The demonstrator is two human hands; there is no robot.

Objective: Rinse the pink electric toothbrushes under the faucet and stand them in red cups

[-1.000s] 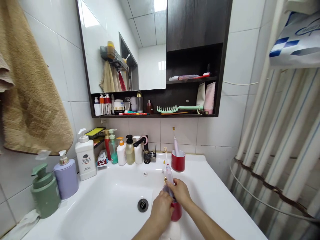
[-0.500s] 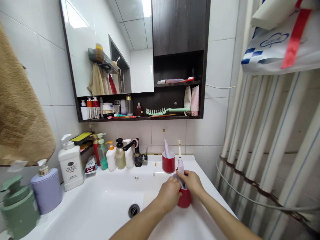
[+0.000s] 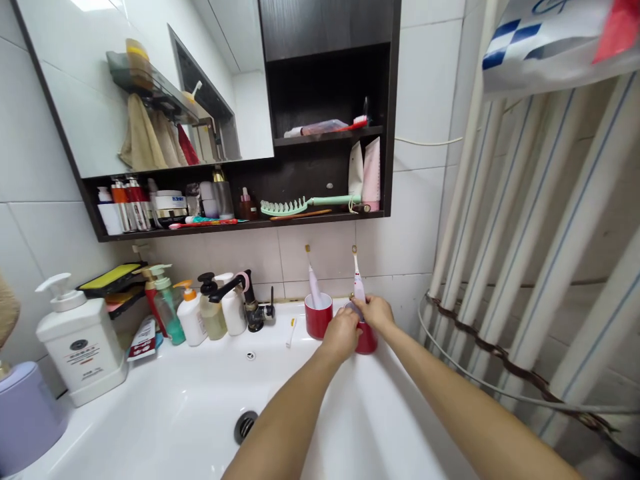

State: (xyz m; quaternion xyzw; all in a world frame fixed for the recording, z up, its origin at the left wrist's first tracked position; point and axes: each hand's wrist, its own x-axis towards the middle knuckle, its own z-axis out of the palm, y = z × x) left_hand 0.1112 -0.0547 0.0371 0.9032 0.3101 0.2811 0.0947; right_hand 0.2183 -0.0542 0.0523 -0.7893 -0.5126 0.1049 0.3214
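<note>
The fingers of the right hand [image 3: 379,313] close around the handle of a slim pale-pink and white electric toothbrush [image 3: 359,289], while the fingers of the left hand [image 3: 343,333] curl over the near-left rim of a round red cup [image 3: 367,341] with a pale inside, clamped on it. Both bare forearms stretch forward, converging at this cup; the left one crosses above the glossy white ceramic washbasin [image 3: 200,407]. The held toothbrush stands nearly upright at the cup's mouth, head uppermost; its lower end is hidden by the hands. The cup is at the basin's back right, and whether it rests there or hangs just above cannot be told. Just beside it, on the left, a matching red cup with a white inside [image 3: 319,325] holds a lilac electric toothbrush [image 3: 314,287], tilted slightly left. A small white brush head with yellow bristles [image 3: 290,337] lies near that cup, with a black metal tap [image 3: 255,317] farther left
</note>
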